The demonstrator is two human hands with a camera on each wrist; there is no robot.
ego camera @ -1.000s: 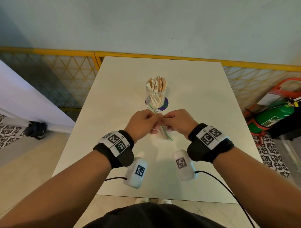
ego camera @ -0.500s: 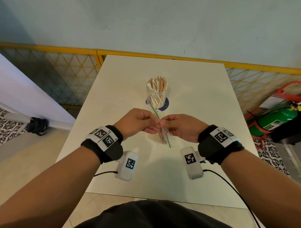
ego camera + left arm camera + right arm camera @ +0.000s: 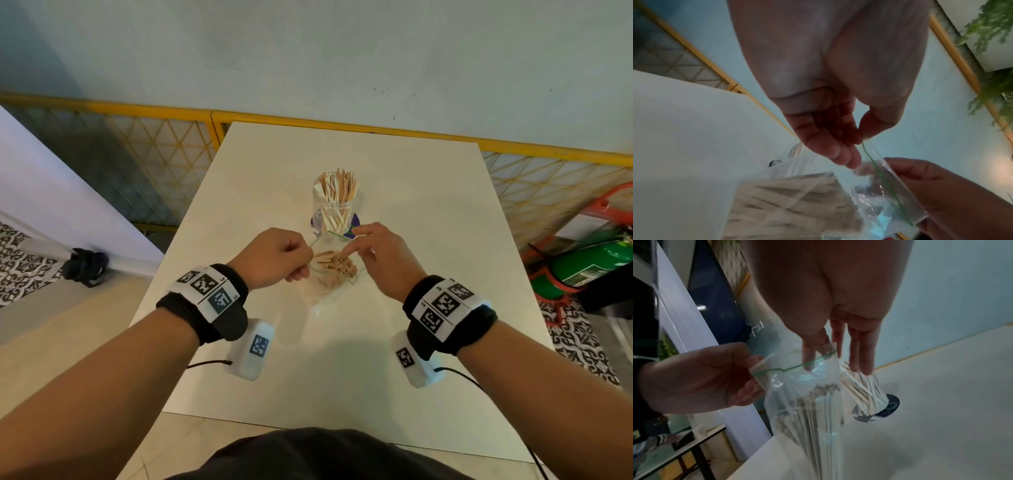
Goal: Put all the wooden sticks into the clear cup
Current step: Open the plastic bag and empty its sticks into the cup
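Note:
A clear cup full of wooden sticks stands upright at mid-table. Nearer to me, a clear plastic bag with a green zip strip holds more wooden sticks; its mouth gapes open. My left hand pinches the left side of the bag's rim. My right hand pinches the opposite side with thumb and index finger, the index finger inside the bag and the other fingers straight.
The cup sits on a dark round coaster on the white table. A yellow mesh railing runs behind the far edge. A green extinguisher lies on the floor to the right.
My hands have drawn apart, pulling the bag's closed top open. The stick ends inside the bag now show from above.

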